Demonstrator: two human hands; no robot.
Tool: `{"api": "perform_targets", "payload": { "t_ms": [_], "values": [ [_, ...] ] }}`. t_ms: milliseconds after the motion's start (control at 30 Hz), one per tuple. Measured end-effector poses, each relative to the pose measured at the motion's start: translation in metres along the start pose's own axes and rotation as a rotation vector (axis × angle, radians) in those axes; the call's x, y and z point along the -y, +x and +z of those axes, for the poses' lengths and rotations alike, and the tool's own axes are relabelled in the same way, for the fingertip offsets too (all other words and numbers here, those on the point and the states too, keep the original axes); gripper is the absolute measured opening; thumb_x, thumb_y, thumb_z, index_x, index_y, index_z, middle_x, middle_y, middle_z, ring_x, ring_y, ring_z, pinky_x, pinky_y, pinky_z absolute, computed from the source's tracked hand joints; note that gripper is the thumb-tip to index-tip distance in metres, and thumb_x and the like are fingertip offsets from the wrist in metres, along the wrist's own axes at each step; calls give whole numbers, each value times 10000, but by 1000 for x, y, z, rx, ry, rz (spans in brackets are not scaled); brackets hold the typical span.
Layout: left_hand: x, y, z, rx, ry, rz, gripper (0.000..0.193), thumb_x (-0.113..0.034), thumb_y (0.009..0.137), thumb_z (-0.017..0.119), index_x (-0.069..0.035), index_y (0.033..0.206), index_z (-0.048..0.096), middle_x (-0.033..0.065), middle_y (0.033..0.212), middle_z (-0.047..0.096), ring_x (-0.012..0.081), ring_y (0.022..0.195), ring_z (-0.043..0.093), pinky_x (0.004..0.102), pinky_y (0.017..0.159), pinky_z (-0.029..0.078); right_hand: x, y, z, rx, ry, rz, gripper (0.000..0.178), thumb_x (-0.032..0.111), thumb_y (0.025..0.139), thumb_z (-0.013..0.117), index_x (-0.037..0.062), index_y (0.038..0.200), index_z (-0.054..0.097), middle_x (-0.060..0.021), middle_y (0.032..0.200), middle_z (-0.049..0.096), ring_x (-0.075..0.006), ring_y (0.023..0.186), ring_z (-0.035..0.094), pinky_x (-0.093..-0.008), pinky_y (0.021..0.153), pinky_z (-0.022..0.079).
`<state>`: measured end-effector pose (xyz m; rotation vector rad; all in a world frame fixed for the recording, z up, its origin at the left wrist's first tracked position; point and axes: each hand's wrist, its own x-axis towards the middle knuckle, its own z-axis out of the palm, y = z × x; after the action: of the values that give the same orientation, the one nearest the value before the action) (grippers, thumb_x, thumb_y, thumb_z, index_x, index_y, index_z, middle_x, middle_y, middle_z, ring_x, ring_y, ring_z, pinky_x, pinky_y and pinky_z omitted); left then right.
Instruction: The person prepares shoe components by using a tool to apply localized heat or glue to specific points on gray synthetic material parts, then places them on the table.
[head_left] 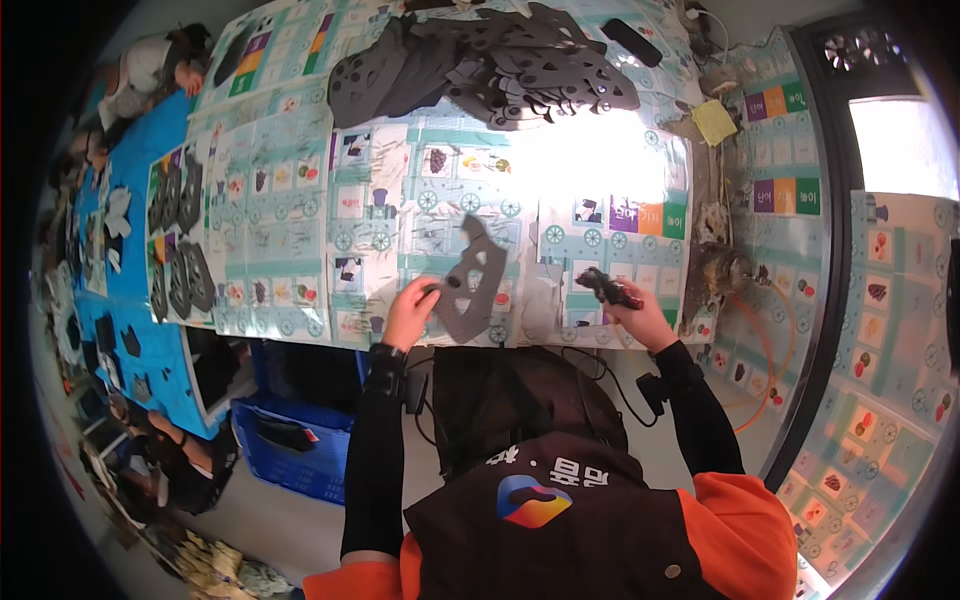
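A flat grey cut-out piece (464, 322) with several openings, shaped like a shoe upper, is near the table's front edge. My left hand (406, 314) is closed at its left side, fingertips pinching its dark edge. To the right, my right hand (643, 318) is closed around a small dark tool (606, 288) with a reddish part; its exact kind is unclear. The tool is apart from the grey piece.
A large heap of similar grey pieces (400, 75) covers the table's far side, near a black oblong object (631, 42). More pieces lie in rows (190, 280) at left. A blue crate (290, 455) stands below. Other people (150, 75) are at the left.
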<state>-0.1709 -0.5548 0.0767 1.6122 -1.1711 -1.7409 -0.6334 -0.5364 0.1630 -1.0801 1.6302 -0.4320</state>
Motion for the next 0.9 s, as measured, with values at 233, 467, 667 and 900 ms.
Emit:
{"api": "perform_targets", "payload": {
  "t_ms": [233,467,667,900],
  "values": [
    [-1,48,37,-241,348,229,233,-142,948,755,-36,1129,652,96,907,697,208,773,667,359,690,526,90,11,61,270,-72,82,626,141,871,720,17,1461,554,-69,947,742,-131,662,653,-329,565,564],
    [-4,48,38,-329,511,270,279,-240,849,842,-58,1006,700,90,833,693,316,901,638,449,821,507,90,32,99,398,-356,-47,386,67,870,618,3,1250,605,-35,940,735,-129,824,667,-301,693,536],
    [2,48,44,-359,525,268,276,-300,786,885,-102,904,733,34,693,659,282,807,604,426,781,482,98,33,126,432,-383,-52,379,164,835,657,27,1185,603,-251,931,688,-465,934,670,-473,810,517],
    [5,51,46,-382,518,304,275,-291,771,894,-112,910,739,19,698,669,277,805,598,415,778,478,96,36,131,381,-379,-13,422,146,830,646,16,1230,617,-249,939,686,-450,932,674,-458,832,521]
  ]
}}
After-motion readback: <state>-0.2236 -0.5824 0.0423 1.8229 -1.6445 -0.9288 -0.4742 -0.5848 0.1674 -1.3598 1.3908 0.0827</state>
